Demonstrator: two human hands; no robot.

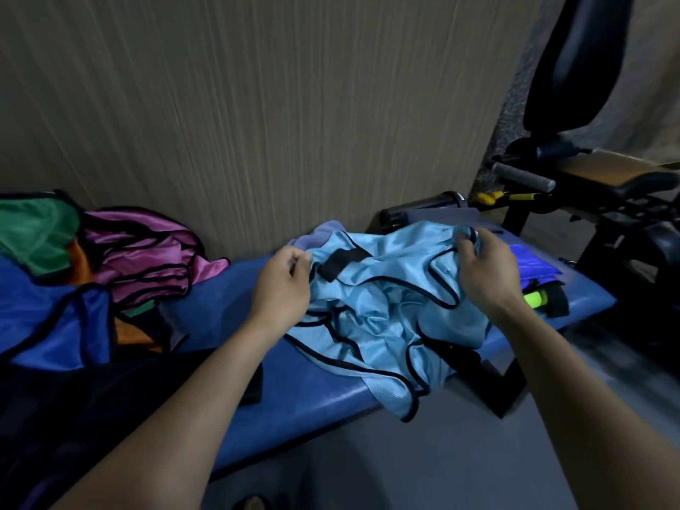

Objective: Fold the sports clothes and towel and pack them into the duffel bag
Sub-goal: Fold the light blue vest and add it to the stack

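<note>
Both hands hold a crumpled light blue vest over the blue bench.

The left hand [285,285] pinches the left edge of the light blue vest [382,314] with curled fingers; the right hand [485,268] grips its upper right corner, fingers bunched round the black-trimmed cloth. The vest lies slack between the two hands, its lower part spread on the bench [320,384] and one corner hanging over the near edge, below the right forearm. Just behind the left hand a pale purple cloth [325,231] peeks out from under the vest. Well to the left of the left hand lie more vests in a heap: a magenta vest [147,252], a green vest [35,233], and a royal blue vest [48,322] nearer the left forearm. Just right of the right hand sits a neon green item [533,299], too blurred to tell.
</note>
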